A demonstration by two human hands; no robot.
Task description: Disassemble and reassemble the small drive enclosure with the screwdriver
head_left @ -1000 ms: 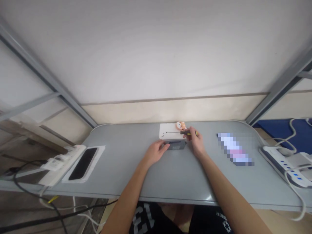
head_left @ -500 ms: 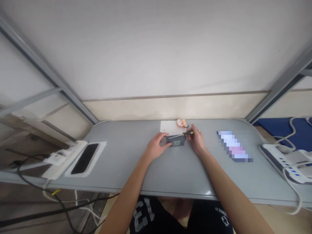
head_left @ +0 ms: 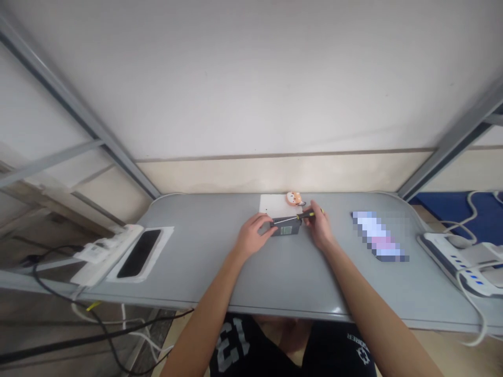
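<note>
Probably light, stiff, the dark-grey rectangular box (head_left: pixel 293 229) suits an end hold; left hand (head_left: pixel 252 235) pinches its left end, right hand (head_left: pixel 319 226) closes fingers round a black-and-yellow screwdriver (head_left: pixel 305 215).

Label (head_left: pixel 286 230) on gray box (head_left: pixel 295 228) too small to read; lit screen (head_left: pixel 379 238) pixelated

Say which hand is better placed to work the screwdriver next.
Likely the right hand: it holds the screwdriver, which reaches over the dark box, while the left hand is occupied gripping that box's left end.
</note>
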